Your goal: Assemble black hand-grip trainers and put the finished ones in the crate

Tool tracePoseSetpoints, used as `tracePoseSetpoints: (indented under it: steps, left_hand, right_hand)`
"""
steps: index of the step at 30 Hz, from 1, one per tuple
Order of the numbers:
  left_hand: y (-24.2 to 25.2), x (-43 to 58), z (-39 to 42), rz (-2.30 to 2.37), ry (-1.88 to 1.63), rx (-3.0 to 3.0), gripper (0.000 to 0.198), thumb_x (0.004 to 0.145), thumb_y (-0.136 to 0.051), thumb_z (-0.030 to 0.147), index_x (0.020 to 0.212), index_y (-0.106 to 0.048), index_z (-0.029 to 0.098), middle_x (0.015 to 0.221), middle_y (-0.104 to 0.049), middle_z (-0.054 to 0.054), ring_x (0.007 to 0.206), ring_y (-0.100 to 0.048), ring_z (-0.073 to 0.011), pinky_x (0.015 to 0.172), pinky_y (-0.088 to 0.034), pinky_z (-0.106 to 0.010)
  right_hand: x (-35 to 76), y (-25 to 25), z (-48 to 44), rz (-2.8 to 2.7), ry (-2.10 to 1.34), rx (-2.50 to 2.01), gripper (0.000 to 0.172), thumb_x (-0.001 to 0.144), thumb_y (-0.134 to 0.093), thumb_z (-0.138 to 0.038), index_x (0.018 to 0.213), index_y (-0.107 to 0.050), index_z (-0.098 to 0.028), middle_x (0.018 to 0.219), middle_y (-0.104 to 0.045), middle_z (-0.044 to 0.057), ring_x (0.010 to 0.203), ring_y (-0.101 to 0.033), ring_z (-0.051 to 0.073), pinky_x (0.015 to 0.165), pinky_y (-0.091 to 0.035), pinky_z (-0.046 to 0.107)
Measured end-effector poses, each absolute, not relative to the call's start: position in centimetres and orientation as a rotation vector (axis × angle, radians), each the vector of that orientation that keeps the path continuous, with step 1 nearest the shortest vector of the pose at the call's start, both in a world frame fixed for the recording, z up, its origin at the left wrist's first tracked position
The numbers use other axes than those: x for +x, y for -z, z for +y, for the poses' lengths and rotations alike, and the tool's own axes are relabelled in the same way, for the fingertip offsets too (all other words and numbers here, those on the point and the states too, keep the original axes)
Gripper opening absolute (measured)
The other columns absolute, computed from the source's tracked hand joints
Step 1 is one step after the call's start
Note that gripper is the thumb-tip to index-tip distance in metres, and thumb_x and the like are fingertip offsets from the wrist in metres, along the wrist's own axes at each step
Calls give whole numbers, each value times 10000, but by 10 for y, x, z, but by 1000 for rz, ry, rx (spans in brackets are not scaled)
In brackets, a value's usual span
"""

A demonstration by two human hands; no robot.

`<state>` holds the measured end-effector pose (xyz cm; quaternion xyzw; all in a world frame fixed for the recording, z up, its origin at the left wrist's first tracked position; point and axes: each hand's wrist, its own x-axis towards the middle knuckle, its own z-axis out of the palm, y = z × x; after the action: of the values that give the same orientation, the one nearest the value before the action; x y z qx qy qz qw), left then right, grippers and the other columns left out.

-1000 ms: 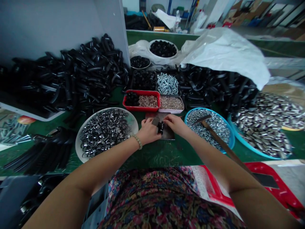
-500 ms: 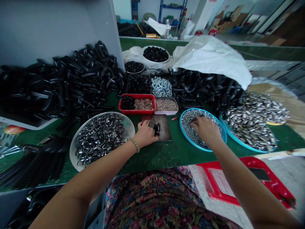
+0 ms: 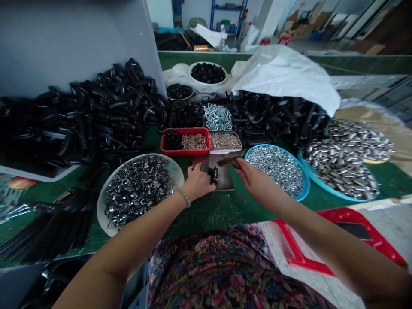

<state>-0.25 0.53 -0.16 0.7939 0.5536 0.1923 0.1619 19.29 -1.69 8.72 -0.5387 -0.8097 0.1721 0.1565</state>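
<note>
My left hand, a bead bracelet on its wrist and a grey wrap on one finger, is closed around a small black part. It rests over the near left of a flat metal plate. From the right, my right hand grips a dark, narrow, flat tool, whose tip points left toward the black part, a short gap apart. Just right of that hand is a blue-rimmed tray of small shiny metal pieces. My fingers hide much of the black part.
A white tray of metal rings lies left. Behind the plate stand a red box with black pieces and coppery pins, and a bin of silver screws. Heaped black parts fill the left; metal sleeves lie right.
My right hand has moved left from over the blue-rimmed tray to the metal plate, bringing the dark tool close to the black part. My left hand keeps its hold almost in place.
</note>
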Motion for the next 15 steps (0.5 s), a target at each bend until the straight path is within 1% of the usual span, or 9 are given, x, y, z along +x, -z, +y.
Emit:
tracePoseSetpoints:
  steps: [4, 6, 8, 10, 11, 12, 13, 15]
  left_hand:
    - [-1, -3, 4, 1581, -519, 2268, 607, 692, -635, 342, 1236, -443, 153, 1177, -577, -136, 1151, -496, -272, 1007, -286, -442]
    - [-4, -4, 3, 1557, -489, 2285, 607, 714, -627, 329, 1270, -452, 161, 1204, -566, -147, 1169, -481, -283, 1019, -274, -460]
    - [-6, -3, 3, 1504, -451, 2292, 547, 732, -616, 292, 1260, -504, 205, 1248, -552, -139, 1202, -451, -301, 1033, -246, -494]
    - [-11, -1, 7, 1451, -518, 2146, 482, 723, -621, 261, 1202, -575, 240, 1281, -545, -117, 1236, -417, -314, 1056, -214, -515]
    - [-15, 0, 9, 1415, -596, 1985, 456, 713, -627, 259, 1168, -603, 239, 1278, -551, -107, 1241, -415, -313, 1065, -218, -508]
    - [-20, 1, 12, 1375, -675, 1811, 423, 718, -618, 279, 1138, -622, 230, 1246, -574, -100, 1223, -440, -303, 1060, -255, -489]
    - [-26, 2, 13, 1324, -739, 1620, 391, 738, -591, 312, 1114, -633, 214, 1193, -604, -98, 1179, -486, -289, 1034, -316, -465]
    - [-42, 3, 15, 1173, -789, 1238, 379, 796, -495, 381, 1081, -642, 178, 1047, -657, -106, 1030, -586, -267, 915, -448, -426]
  right_hand:
    - [194, -78, -8, -2359, -497, -1659, 392, 964, -342, -286, 1321, -458, -174, 1082, -681, 128, 883, -676, 243, 741, -509, 342]
    - [209, -67, -6, -2384, -487, -1677, 383, 966, -354, -296, 1319, -463, -194, 1108, -674, 118, 906, -670, 240, 747, -504, 333]
    - [232, -55, -7, -2299, -321, -1790, 386, 972, -349, -315, 1338, -440, -236, 1154, -648, 104, 907, -663, 236, 733, -496, 326]
    - [259, -41, -7, -2179, -62, -2033, 403, 968, -353, -338, 1356, -422, -252, 1110, -641, 114, 805, -666, 236, 663, -484, 324]
    - [272, -35, -7, -2130, 50, -2154, 418, 965, -359, -344, 1367, -415, -248, 1075, -636, 124, 752, -660, 231, 631, -472, 320]
    - [286, -29, -6, -2105, 128, -2241, 429, 960, -366, -344, 1373, -414, -238, 1047, -629, 131, 725, -650, 226, 615, -463, 316]
    - [300, -24, -4, -2105, 167, -2285, 432, 956, -377, -345, 1370, -426, -230, 1033, -621, 133, 738, -642, 225, 623, -459, 313]
    - [331, -21, 0, -2139, 169, -2280, 406, 952, -387, -345, 1323, -487, -215, 1045, -608, 134, 847, -621, 234, 692, -459, 317]
